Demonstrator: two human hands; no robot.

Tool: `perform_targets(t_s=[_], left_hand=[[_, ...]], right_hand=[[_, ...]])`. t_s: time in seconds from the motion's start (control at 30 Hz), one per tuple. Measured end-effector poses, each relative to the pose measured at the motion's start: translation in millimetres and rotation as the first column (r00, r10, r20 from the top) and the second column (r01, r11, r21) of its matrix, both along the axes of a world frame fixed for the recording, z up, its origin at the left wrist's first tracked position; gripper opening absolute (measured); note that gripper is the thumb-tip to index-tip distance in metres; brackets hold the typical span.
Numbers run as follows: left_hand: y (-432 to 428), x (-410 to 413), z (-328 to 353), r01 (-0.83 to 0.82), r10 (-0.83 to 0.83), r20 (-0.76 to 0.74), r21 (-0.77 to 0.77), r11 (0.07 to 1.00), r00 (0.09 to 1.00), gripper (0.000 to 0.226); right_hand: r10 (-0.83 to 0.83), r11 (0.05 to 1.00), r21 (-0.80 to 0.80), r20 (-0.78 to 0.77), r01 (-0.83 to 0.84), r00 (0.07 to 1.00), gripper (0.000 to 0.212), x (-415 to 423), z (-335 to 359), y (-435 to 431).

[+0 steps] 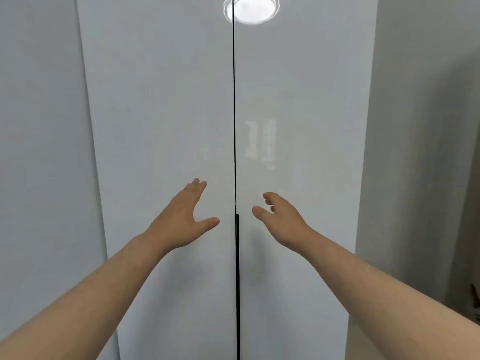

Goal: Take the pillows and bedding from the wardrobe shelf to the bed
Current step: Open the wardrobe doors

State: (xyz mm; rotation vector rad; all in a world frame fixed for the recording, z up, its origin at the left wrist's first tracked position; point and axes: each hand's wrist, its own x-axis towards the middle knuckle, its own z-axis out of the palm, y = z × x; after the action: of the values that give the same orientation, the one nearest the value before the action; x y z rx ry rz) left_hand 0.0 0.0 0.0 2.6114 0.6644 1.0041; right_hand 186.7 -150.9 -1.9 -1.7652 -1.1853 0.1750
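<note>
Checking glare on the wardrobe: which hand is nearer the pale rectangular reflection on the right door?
Right. The right hand is just below the reflection on that door; the left hand is across the seam, before the left door.

Grey wall (39, 126) left, shadowed wall (420, 126) right; glossy white wardrobe doors (155, 100) between, round lamp reflection (253, 9) up top

Both my hands, left (183, 216) and right (281, 220), reach empty toward the shut wardrobe doors (161, 126), fingers (196, 185) loose.
</note>
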Motion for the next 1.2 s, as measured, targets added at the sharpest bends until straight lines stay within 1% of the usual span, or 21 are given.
perform_targets(t_s=[0.13, 0.23, 0.37, 0.4, 0.47, 0.5, 0.57, 0.67, 0.73, 0.87, 0.97, 1.0, 1.03, 1.07, 1.1, 1.13, 1.17, 1.2], left_hand=[[48.8, 28.1, -18.6, -0.028, 0.038, -0.082, 0.121, 0.992, 0.996, 0.093], [80.2, 57.4, -42.5, -0.015, 0.048, -0.124, 0.255, 0.967, 0.991, 0.095], [113.9, 96.6, -72.9, -0.022, 0.104, -0.172, 0.422, 0.906, 0.979, 0.092], [119.9, 103.4, -79.0, -0.024, 0.124, -0.181, 0.474, 0.880, 0.976, 0.089], [129.3, 110.2, -88.9, -0.041, 0.167, -0.185, 0.541, 0.840, 0.968, 0.083], [134.4, 111.6, -92.7, -0.052, 0.183, -0.180, 0.560, 0.827, 0.967, 0.081], [143.8, 111.9, -97.6, -0.055, 0.193, -0.174, 0.592, 0.804, 0.966, 0.080], [149.1, 112.1, -99.7, -0.046, 0.200, -0.182, 0.618, 0.785, 0.963, 0.081], [147.9, 112.0, -99.8, -0.046, 0.209, -0.201, 0.606, 0.794, 0.957, 0.081], [148.2, 111.3, -99.7, -0.040, 0.186, -0.181, 0.604, 0.796, 0.966, 0.078], [144.4, 110.0, -96.8, 0.006, 0.113, -0.185, 0.545, 0.839, 0.976, 0.070], [140.6, 109.3, -94.3, 0.027, 0.067, -0.168, 0.501, 0.865, 0.984, 0.068], [133.6, 107.9, -90.7, 0.058, -0.003, -0.132, 0.418, 0.907, 0.991, 0.066], [123.6, 106.2, -85.5, 0.107, -0.092, -0.070, 0.265, 0.958, 0.993, 0.063], [112.3, 104.3, -77.1, 0.170, -0.171, 0.018, 0.053, 0.984, 0.985, 0.058], [101.0, 103.4, -66.6, 0.247, -0.231, 0.115, -0.154, 0.957, 0.966, 0.053], [84.2, 100.6, -55.3, 0.337, -0.280, 0.217, -0.301, 0.892, 0.935, 0.050], [68.4, 97.8, -45.2, 0.406, -0.306, 0.298, -0.373, 0.834, 0.904, 0.048]], right_hand=[[-0.043, 0.997, -0.070, -0.061, 0.038, 0.997, 0.063, 4.4, -18.0, 52.9], [-0.077, 0.991, -0.116, -0.095, 0.066, 0.993, 0.054, 20.9, -38.7, 89.1], [-0.086, 0.992, -0.101, -0.109, 0.075, 0.990, 0.037, 39.5, -58.3, 121.7], [-0.072, 0.994, -0.089, -0.116, 0.062, 0.991, 0.036, 41.1, -61.5, 126.4], [-0.003, 0.999, -0.047, -0.163, -0.005, 0.987, 0.042, 43.0, -66.5, 133.0], [0.032, 0.999, -0.021, -0.200, -0.037, 0.979, 0.044, 43.9, -68.4, 135.5], [0.052, 0.999, 0.016, -0.289, -0.050, 0.956, 0.046, 45.2, -69.1, 138.7], [0.041, 0.999, 0.001, -0.385, -0.044, 0.922, 0.045, 48.5, -70.4, 140.0], [0.042, 0.998, -0.018, -0.413, -0.054, 0.910, 0.046, 49.1, -70.8, 137.6], [0.048, 0.997, -0.031, -0.434, -0.069, 0.900, 0.045, 45.8, -71.9, 126.2], [0.050, 0.997, -0.031, -0.455, -0.071, 0.889, 0.040, 38.9, -72.0, 109.6], [0.050, 0.997, -0.031, -0.462, -0.073, 0.885, 0.038, 36.6, -72.1, 103.5], [0.051, 0.997, -0.033, -0.468, -0.076, 0.882, 0.035, 32.9, -70.5, 94.9], [0.053, 0.996, -0.038, -0.466, -0.080, 0.883, 0.032, 29.1, -69.1, 85.5], [0.061, 0.995, -0.040, -0.461, -0.089, 0.885, 0.029, 26.5, -68.7, 78.3], [0.068, 0.994, -0.044, -0.455, -0.099, 0.888, 0.025, 25.0, -67.6, 72.1], [0.069, 0.994, -0.049, -0.452, -0.102, 0.889, 0.022, 21.3, -66.2, 59.5], [0.069, 0.993, -0.057, -0.447, -0.106, 0.892, 0.020, 17.3, -65.1, 47.4]])
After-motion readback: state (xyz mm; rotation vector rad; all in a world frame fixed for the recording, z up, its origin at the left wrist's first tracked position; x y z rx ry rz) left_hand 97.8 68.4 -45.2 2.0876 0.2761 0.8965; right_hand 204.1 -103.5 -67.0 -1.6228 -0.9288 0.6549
